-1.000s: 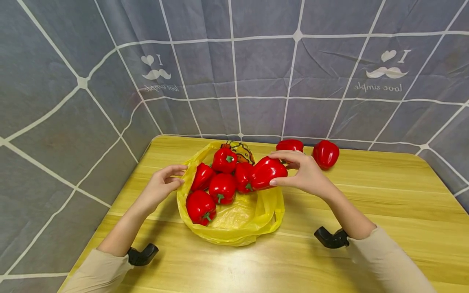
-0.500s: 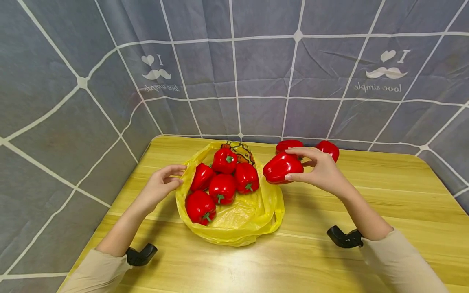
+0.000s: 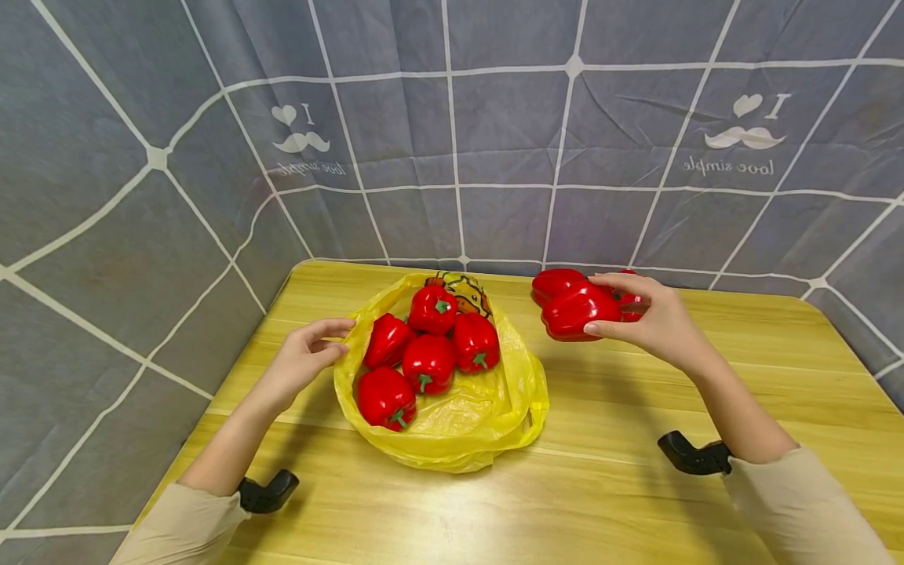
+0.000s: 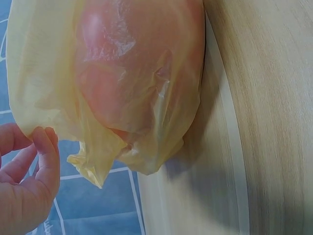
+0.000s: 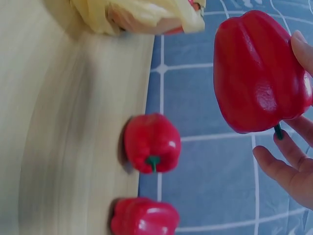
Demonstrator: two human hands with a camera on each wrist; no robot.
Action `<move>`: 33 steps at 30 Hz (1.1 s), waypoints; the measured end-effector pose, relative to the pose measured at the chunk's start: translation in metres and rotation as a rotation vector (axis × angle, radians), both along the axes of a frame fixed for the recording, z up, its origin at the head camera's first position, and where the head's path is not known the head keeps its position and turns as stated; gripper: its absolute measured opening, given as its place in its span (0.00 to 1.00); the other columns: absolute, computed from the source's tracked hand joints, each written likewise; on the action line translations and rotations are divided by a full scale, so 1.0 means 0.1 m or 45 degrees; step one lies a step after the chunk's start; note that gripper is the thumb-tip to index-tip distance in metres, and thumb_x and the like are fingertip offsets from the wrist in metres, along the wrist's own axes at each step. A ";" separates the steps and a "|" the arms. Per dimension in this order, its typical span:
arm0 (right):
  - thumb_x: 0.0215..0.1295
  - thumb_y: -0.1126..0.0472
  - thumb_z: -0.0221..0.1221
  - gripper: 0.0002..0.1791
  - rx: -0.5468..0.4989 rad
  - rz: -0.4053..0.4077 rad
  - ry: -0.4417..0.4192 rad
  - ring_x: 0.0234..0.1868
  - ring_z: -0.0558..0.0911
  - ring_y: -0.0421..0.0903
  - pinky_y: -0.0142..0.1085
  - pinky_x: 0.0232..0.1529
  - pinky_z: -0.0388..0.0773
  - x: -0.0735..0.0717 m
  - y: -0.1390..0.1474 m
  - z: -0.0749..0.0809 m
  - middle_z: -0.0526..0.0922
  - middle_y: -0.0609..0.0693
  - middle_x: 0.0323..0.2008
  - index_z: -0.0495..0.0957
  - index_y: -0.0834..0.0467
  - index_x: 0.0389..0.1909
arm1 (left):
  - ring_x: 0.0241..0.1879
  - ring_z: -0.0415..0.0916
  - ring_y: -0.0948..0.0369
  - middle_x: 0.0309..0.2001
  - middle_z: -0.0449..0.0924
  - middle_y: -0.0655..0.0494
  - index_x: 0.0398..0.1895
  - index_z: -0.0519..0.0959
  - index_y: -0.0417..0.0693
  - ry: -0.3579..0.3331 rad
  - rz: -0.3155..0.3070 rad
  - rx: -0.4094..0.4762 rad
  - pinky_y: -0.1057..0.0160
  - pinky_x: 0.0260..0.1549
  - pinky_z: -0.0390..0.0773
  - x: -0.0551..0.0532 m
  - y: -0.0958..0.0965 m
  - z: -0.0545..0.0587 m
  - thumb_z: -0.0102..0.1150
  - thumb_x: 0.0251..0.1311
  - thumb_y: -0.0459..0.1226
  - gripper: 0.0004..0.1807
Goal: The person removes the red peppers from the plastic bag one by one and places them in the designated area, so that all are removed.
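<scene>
My right hand (image 3: 657,322) grips a red bell pepper (image 3: 581,312) above the table, to the right of a yellow plastic bag (image 3: 452,451). Its green stem shows below it in the right wrist view, near the spread lower fingers. Between thumb and fingertips, my left hand (image 4: 29,181) pinches the bag's left rim. Several red bell peppers, among them a front one (image 3: 387,399), lie inside the open-mouthed bag. Behind the held pepper, another bell pepper (image 5: 152,144) rests on the table. A further bell pepper (image 5: 145,217) is mostly hidden behind my right hand in the head view.
The wooden table (image 3: 438,518) runs up to a grey-blue curtain (image 3: 508,157) with white grid lines at the back and left. A black wrist mount (image 3: 695,455) sits on each forearm. The bag's printed handle part (image 3: 462,294) lies at its back.
My right hand has carried the bell pepper from over the bag's right side rightward, to in front of the loose peppers. My left hand has shifted slightly left with the bag's rim.
</scene>
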State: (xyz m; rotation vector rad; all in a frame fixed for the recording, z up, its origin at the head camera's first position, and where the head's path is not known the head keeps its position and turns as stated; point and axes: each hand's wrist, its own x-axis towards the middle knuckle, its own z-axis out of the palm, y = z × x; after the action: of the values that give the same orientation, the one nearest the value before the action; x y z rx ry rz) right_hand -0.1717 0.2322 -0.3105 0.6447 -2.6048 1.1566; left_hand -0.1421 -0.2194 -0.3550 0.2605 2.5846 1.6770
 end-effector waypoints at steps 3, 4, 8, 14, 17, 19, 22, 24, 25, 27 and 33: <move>0.48 0.61 0.71 0.30 -0.018 -0.047 -0.018 0.42 0.73 0.42 0.21 0.36 0.74 0.00 0.08 0.01 0.77 0.55 0.51 0.76 0.56 0.56 | 0.40 0.75 0.63 0.52 0.71 0.36 0.59 0.69 0.31 -0.008 0.001 0.008 0.71 0.40 0.75 0.00 -0.01 0.00 0.48 0.61 0.27 0.21; 0.48 0.61 0.71 0.30 -0.029 -0.065 -0.028 0.42 0.73 0.42 0.21 0.36 0.74 0.00 0.11 0.01 0.77 0.54 0.51 0.76 0.56 0.56 | 0.40 0.75 0.64 0.52 0.71 0.36 0.59 0.69 0.31 -0.009 0.001 0.008 0.71 0.40 0.75 -0.01 -0.01 0.00 0.48 0.61 0.27 0.21; 0.48 0.63 0.70 0.29 -0.074 -0.107 -0.041 0.42 0.73 0.40 0.19 0.38 0.73 0.00 0.22 0.01 0.77 0.47 0.50 0.76 0.57 0.55 | 0.39 0.75 0.64 0.51 0.71 0.35 0.58 0.69 0.31 -0.011 0.008 0.006 0.72 0.39 0.75 0.00 -0.02 0.01 0.48 0.61 0.26 0.21; 0.50 0.62 0.69 0.29 -0.087 -0.184 -0.081 0.44 0.72 0.37 0.18 0.37 0.72 0.00 0.39 0.02 0.76 0.37 0.48 0.75 0.57 0.56 | 0.39 0.74 0.63 0.52 0.71 0.35 0.58 0.69 0.31 -0.018 0.004 0.002 0.71 0.39 0.75 0.00 -0.03 0.01 0.48 0.61 0.26 0.21; 0.51 0.60 0.69 0.30 -0.078 -0.235 -0.126 0.41 0.74 0.36 0.20 0.35 0.74 -0.01 0.48 0.01 0.74 0.38 0.48 0.74 0.57 0.57 | 0.39 0.74 0.62 0.51 0.71 0.35 0.58 0.69 0.31 -0.018 0.009 -0.010 0.72 0.38 0.75 0.00 -0.03 0.02 0.49 0.61 0.26 0.21; 0.52 0.58 0.68 0.30 -0.064 -0.269 -0.155 0.37 0.75 0.35 0.22 0.32 0.75 -0.02 0.53 0.00 0.74 0.41 0.49 0.73 0.56 0.58 | 0.39 0.74 0.62 0.51 0.71 0.35 0.58 0.69 0.31 -0.015 0.010 -0.008 0.72 0.38 0.75 0.01 -0.04 0.03 0.49 0.61 0.27 0.21; 0.53 0.56 0.68 0.31 -0.033 -0.321 -0.188 0.34 0.76 0.35 0.25 0.30 0.76 -0.04 0.61 0.00 0.73 0.50 0.50 0.72 0.56 0.59 | 0.40 0.74 0.62 0.51 0.71 0.35 0.58 0.69 0.30 -0.015 0.009 -0.010 0.72 0.38 0.75 0.01 -0.04 0.04 0.49 0.61 0.27 0.21; 0.54 0.54 0.67 0.31 -0.011 -0.357 -0.193 0.35 0.74 0.36 0.26 0.28 0.76 -0.05 0.66 -0.02 0.73 0.51 0.50 0.72 0.55 0.59 | 0.40 0.74 0.62 0.51 0.71 0.35 0.58 0.68 0.31 -0.021 0.008 -0.009 0.72 0.39 0.75 0.00 -0.04 0.03 0.48 0.61 0.27 0.21; 0.54 0.54 0.67 0.31 -0.005 -0.372 -0.194 0.37 0.73 0.37 0.26 0.28 0.75 -0.05 0.68 -0.02 0.73 0.50 0.49 0.72 0.55 0.59 | 0.40 0.74 0.62 0.52 0.71 0.35 0.58 0.68 0.31 -0.024 0.008 -0.011 0.71 0.39 0.75 0.00 -0.04 0.03 0.48 0.61 0.27 0.21; 0.54 0.52 0.67 0.31 0.005 -0.397 -0.196 0.39 0.70 0.40 0.27 0.27 0.75 -0.06 0.73 -0.04 0.73 0.46 0.47 0.72 0.55 0.60 | 0.40 0.74 0.63 0.52 0.71 0.36 0.59 0.68 0.31 -0.027 0.008 -0.013 0.71 0.40 0.75 0.00 -0.04 0.03 0.48 0.61 0.27 0.21; 0.55 0.51 0.66 0.32 0.004 -0.449 -0.207 0.42 0.66 0.46 0.28 0.25 0.74 -0.06 0.83 -0.07 0.71 0.47 0.46 0.71 0.55 0.60 | 0.39 0.75 0.64 0.51 0.71 0.35 0.58 0.69 0.30 -0.022 0.010 -0.011 0.71 0.39 0.75 0.00 -0.05 0.03 0.49 0.61 0.27 0.21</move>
State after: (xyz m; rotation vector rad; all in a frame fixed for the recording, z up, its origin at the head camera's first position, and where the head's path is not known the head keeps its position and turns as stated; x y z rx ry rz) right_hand -0.1779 0.3153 -0.3180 0.0839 -2.7045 1.1293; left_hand -0.1418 -0.2242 -0.3524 0.2342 2.5835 1.6624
